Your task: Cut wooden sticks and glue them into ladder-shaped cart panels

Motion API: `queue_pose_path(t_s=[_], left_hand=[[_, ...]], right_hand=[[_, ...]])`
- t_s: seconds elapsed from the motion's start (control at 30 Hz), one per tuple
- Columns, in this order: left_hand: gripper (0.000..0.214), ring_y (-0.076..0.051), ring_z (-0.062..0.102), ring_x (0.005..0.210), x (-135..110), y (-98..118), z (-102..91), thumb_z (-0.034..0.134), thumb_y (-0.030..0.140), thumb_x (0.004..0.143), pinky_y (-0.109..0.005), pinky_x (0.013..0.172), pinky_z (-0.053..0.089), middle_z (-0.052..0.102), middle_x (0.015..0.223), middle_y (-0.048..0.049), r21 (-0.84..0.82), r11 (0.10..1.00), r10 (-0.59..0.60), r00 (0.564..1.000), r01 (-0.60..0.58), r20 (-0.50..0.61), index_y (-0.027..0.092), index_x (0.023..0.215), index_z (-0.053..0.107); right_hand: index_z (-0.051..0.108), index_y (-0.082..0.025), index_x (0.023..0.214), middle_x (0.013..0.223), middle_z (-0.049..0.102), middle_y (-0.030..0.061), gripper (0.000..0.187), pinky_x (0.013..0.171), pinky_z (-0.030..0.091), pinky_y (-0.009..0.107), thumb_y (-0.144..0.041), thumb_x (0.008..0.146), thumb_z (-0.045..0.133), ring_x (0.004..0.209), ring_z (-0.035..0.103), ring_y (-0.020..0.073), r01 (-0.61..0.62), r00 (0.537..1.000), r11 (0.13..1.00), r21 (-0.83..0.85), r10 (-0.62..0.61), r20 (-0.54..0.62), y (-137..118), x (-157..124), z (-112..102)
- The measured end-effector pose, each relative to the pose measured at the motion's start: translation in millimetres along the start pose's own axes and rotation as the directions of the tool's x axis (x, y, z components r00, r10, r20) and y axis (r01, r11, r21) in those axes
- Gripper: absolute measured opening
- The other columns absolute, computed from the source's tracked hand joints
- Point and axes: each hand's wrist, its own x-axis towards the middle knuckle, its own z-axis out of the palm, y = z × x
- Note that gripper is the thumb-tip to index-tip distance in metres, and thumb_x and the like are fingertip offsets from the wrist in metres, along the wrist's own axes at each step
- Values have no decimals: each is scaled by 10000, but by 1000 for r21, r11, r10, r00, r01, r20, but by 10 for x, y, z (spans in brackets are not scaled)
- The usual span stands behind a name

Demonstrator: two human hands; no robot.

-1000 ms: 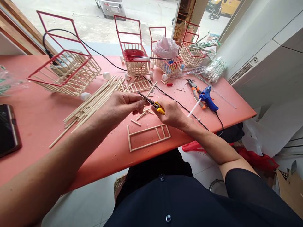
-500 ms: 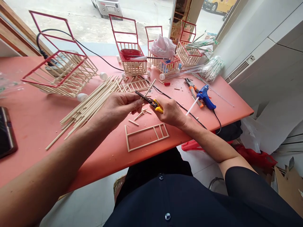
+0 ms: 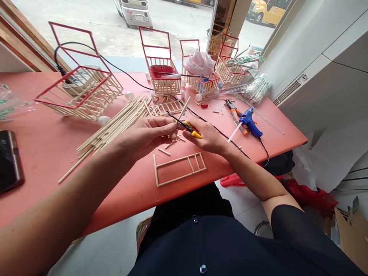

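Note:
My left hand (image 3: 146, 134) pinches a thin wooden stick (image 3: 184, 108) that points up and away from me. My right hand (image 3: 208, 137) is closed round the yellow handles of small cutters (image 3: 185, 125), whose dark jaws meet the stick at my left fingertips. Both hands hover over the pink table (image 3: 43, 149). Just below them lies a flat rectangular stick frame (image 3: 179, 168) with short cross pieces at its right end. Short cut stick pieces (image 3: 169, 145) lie between the hands and the frame.
A pile of long sticks (image 3: 115, 124) lies to the left. Several stick carts with red frames (image 3: 80, 88) stand along the back. A blue glue gun (image 3: 249, 122), orange pliers (image 3: 234, 111), a black cord and a dark phone (image 3: 8, 161) also lie on the table.
Both hands stay together on the stick and cutters with hardly any motion. The view has shifted slightly.

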Motion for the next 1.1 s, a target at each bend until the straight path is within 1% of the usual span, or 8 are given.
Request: queue_pose_path(t_s=[0.17,0.27,0.4,0.53,0.67,0.77,0.93,1.1], left_hand=[[381,-151,611,666,-5,38,17,1076,435,642,-284,622,514,648,669,-37,-2,1000,-8,1000,8,-16,160,747,836],[410,-150,611,661,-4,39,33,1089,444,616,-295,648,526,646,647,-34,10,1000,2,1000,-2,-31,161,675,799],[421,-134,580,632,-1,12,38,1088,459,595,-285,626,497,673,642,-43,19,999,36,997,-35,-69,160,664,801],[379,-122,556,612,-35,15,49,1033,483,665,-262,593,444,713,656,-48,168,980,134,981,-110,-139,166,709,830],[268,-169,657,677,-103,61,113,917,441,781,-281,664,511,776,720,-48,450,880,269,939,-149,-216,181,812,859],[192,-197,704,709,-125,62,161,817,388,832,-300,705,535,787,731,-36,595,789,353,907,-155,-231,198,817,843],[205,-197,673,692,-108,-6,190,716,380,916,-306,709,494,758,710,-15,733,667,452,855,-134,-255,230,799,792],[245,-199,614,702,-123,-47,207,672,393,959,-323,756,446,710,728,-9,814,562,562,790,-147,-245,254,759,702]], right_hand=[[511,-236,918,874,573,21,599,806,393,332,-822,1037,470,815,487,194,-7,999,1000,10,7,46,-46,25,-54],[526,-229,929,881,569,21,591,812,389,333,-809,1037,487,824,494,194,-2,999,1000,28,1,49,-71,28,-65],[530,-226,930,879,569,18,583,819,388,333,-799,1031,511,824,501,192,-8,999,999,37,7,31,-96,25,-60],[530,-226,916,875,584,19,586,801,384,326,-798,1037,503,817,503,186,-36,999,999,21,36,7,-101,11,-48],[506,-232,877,872,599,20,596,787,377,320,-808,1028,504,830,508,185,-67,998,997,33,68,-11,-90,4,-22],[489,-234,867,873,595,21,588,793,372,324,-802,1017,519,833,513,186,-77,996,997,25,78,-30,-71,12,14],[539,-222,911,900,625,22,559,796,376,321,-768,1029,541,837,514,186,-119,993,992,37,119,0,-57,36,59],[574,-211,941,917,643,27,660,803,397,327,-862,1009,493,847,535,191,-169,984,976,141,158,86,-112,38,23]])
